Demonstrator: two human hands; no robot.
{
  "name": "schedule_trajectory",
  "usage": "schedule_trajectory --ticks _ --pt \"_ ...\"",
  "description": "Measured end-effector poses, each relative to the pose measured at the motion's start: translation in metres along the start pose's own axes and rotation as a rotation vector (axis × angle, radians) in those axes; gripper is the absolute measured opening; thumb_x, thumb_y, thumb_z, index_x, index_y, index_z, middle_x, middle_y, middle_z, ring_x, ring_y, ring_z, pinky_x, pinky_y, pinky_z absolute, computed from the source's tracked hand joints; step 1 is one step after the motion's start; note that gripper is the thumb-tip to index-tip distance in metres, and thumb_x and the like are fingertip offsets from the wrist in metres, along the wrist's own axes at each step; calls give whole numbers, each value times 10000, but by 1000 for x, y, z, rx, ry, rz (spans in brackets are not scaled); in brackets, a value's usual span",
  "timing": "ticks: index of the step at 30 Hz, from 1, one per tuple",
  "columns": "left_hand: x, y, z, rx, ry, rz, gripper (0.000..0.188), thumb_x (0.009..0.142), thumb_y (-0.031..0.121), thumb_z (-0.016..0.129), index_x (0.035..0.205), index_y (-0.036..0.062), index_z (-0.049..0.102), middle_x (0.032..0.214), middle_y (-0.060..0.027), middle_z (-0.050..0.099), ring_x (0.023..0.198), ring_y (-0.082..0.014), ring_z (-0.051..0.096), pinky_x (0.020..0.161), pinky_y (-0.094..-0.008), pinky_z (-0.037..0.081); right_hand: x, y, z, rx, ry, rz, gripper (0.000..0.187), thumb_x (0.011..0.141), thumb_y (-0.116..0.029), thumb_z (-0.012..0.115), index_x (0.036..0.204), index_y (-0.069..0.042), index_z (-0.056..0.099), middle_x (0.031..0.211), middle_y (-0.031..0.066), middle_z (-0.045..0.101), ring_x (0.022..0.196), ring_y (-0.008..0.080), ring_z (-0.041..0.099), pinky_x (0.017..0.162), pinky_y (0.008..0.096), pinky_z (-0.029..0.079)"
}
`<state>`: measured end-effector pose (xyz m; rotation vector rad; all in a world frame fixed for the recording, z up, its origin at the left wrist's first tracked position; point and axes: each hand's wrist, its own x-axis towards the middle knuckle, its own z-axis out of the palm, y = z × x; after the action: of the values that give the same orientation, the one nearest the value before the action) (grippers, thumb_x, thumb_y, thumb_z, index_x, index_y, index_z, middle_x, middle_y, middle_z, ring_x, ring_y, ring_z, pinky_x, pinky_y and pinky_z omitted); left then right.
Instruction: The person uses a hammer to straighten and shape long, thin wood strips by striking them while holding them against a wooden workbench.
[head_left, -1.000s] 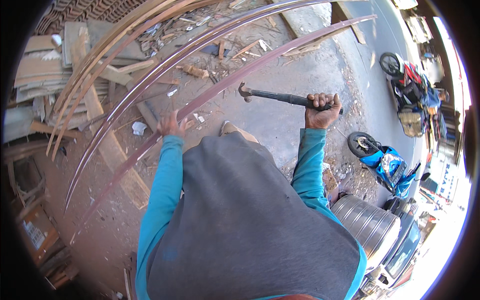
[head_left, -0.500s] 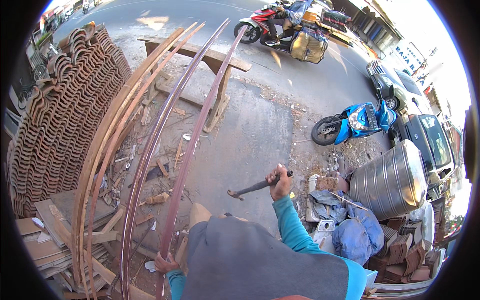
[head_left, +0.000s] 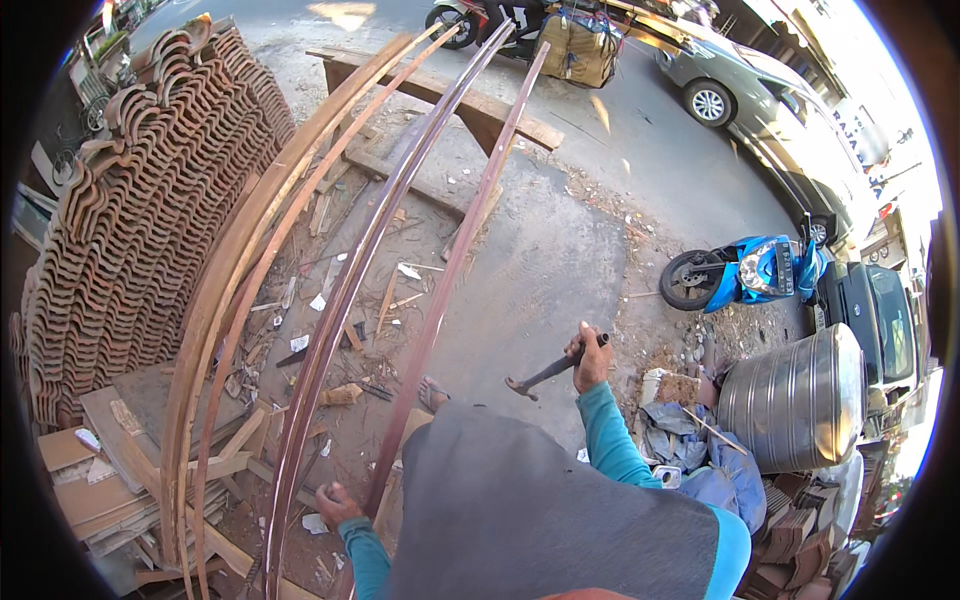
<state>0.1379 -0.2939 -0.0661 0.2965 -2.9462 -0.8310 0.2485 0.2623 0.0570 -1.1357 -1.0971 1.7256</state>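
In my right hand (head_left: 590, 362) is a hammer (head_left: 550, 375), gripped near the end of its dark handle; its head points left above the ground. My left hand (head_left: 338, 503) is off the reddish-brown wooden strip (head_left: 450, 270), just to its left, with fingers loosely curled and nothing seen in them. Left of that hand runs a glossy dark-brown strip (head_left: 345, 300). Farther left are a thick brown wooden length (head_left: 215, 310) and a thinner strip (head_left: 250, 285). The far ends of these lengths lie across a wooden trestle (head_left: 430, 95).
Stacked roof tiles (head_left: 150, 230) rise at left, above boards (head_left: 100, 490). Wood scraps (head_left: 340, 395) litter the ground. At right stand a blue motorbike (head_left: 755, 272), a steel tank (head_left: 795, 400) and blue plastic sheeting (head_left: 720, 480). A silver car (head_left: 760, 120) and a loaded motorbike (head_left: 575, 45) are on the road.
My left hand has let go of the reddish-brown strip and moved slightly up and left of it. The view has shifted. A silver car has come further into sight on the road.
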Motion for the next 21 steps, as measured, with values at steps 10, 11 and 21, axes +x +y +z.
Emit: schedule_trajectory --ticks 10,11,21 --pt "90 310 192 -172 -502 504 628 804 459 703 1240 26 573 1201 -241 600 1099 -403 575 969 -479 450 68 -49 124 65 -148 -208 296 950 -198 573 704 -78 460 598 21 440 553 134 430 629 342 433" --pt "88 343 198 -155 -530 543 650 803 458 705 1268 31 551 1208 -245 594 1107 -413 570 968 -487 452 74 -56 128 65 -142 -206 296 950 -198 573 704 -78 460 598 21 440 553 134 430 629 342 433" --pt "91 407 200 76 -830 305 714 803 449 723 1335 34 489 1227 -274 607 1148 -438 585 995 -472 453 189 -92 140 30 -200 -263 391 999 -324 545 692 -108 436 557 18 418 474 132 398 541 318 412"
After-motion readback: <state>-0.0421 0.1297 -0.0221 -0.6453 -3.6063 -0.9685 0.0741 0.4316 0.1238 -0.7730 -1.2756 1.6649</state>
